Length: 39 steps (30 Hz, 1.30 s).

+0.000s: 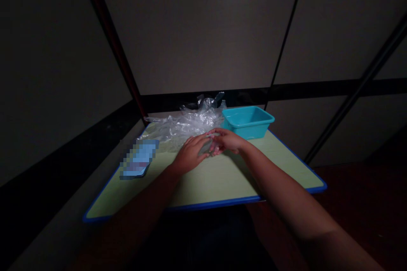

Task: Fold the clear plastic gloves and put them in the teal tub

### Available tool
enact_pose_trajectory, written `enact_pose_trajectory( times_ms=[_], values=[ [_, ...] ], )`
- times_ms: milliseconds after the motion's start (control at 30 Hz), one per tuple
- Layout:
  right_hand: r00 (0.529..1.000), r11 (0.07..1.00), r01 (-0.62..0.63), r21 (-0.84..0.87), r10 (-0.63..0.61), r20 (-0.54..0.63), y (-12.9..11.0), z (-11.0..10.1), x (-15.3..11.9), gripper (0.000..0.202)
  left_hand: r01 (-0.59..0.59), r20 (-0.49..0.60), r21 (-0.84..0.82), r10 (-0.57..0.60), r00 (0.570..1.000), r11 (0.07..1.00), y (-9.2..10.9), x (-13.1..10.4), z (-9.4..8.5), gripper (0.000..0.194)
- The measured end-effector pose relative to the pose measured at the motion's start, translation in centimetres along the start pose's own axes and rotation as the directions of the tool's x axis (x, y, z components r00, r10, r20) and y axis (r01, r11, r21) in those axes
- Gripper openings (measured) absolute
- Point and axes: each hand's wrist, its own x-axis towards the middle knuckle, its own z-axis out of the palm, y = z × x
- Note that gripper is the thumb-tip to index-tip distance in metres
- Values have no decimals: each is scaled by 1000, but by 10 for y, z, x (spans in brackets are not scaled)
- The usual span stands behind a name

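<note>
Left hand (190, 152) and right hand (226, 140) fingers pinched on small clear item (212, 145), beside plastic bags (187, 125)

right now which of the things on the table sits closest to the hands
The heap of clear plastic bags: it lies just behind the left hand and right hand. The turquoise tub stands further back right, and the phone lies off left.

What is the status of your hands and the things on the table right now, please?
Left hand and right hand meet fingertip to fingertip over the table. Clear plastic bags piled just behind. Teal tub far right, phone left.
</note>
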Motion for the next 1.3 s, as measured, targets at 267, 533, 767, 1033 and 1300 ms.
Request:
enact_pose_trajectory(
  times_ms=[267,533,767,1033,1300],
  values=[
    [998,998,68,11,-68,-2,-2,3,-2,19,97,-184,-404,-185,965,910,-9,3,-2,22],
    [992,994,108,20,-106,-73,-4,4,-3,15,368,20,-717,-510,860,592,-4,6,-6,45],
    [995,995,83,-60,-86,-50,0,3,0,18,415,65,-736,-555,829,534,-5,5,-4,33],
    [995,997,35,-75,-42,-85,-1,1,-1,39,383,24,-709,-522,852,593,-4,5,-3,31],
    [981,950,177,-259,-149,125,5,-9,-1,39,207,-111,-443,-283,953,872,1,2,-5,21]
  ],
)
